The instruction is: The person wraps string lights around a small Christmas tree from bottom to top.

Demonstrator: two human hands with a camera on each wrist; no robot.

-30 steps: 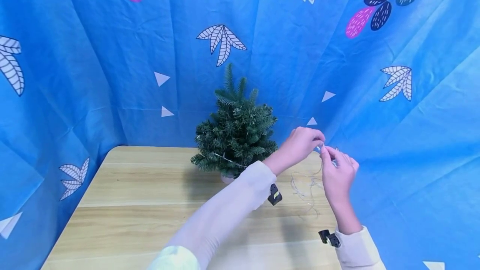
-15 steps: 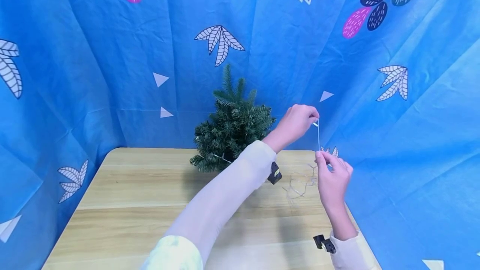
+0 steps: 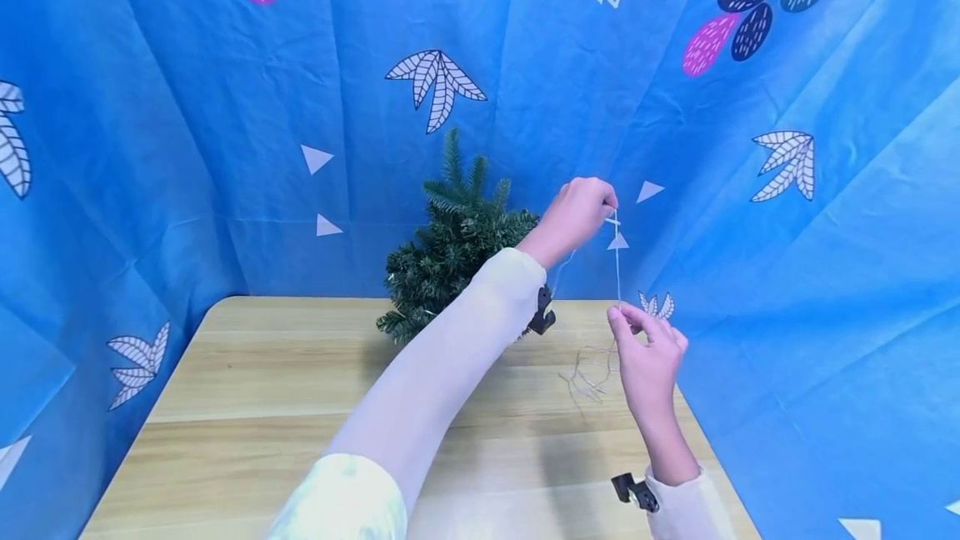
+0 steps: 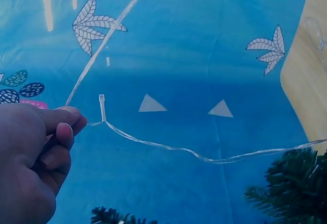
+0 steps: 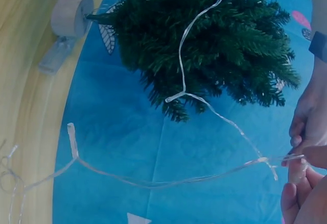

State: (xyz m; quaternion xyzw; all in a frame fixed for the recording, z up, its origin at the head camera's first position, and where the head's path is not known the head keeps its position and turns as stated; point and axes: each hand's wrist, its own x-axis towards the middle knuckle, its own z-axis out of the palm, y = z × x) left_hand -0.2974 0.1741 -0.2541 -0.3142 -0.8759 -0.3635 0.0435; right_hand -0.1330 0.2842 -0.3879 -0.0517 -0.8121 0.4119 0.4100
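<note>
In the head view, my left hand [image 3: 573,215] is raised beside a small artificial Christmas tree [image 3: 442,273] and pinches a clear wire of string lights [image 4: 150,143]. Below it and to the right, my right hand [image 3: 651,357] pinches the same wire, so a straight length runs between the hands. From my left fingers, in the left wrist view, the wire sags back toward the green branches [image 4: 296,183]. The right wrist view has the wire draped over the tree [image 5: 204,45], small bulbs branching off it. My left forearm hides part of the tree in the head view.
Loose wire loops [image 3: 588,373] lie on the wooden table [image 3: 300,390] under the hands. A pale round base [image 5: 71,16] and a translucent box [image 5: 57,55] sit at the tree's foot. Blue patterned cloth [image 3: 300,107] hangs behind and to the sides.
Both hands were close together over the table's right side. My left hand has risen and shifted left, stretching the wire; my right hand has moved slightly down and left.
</note>
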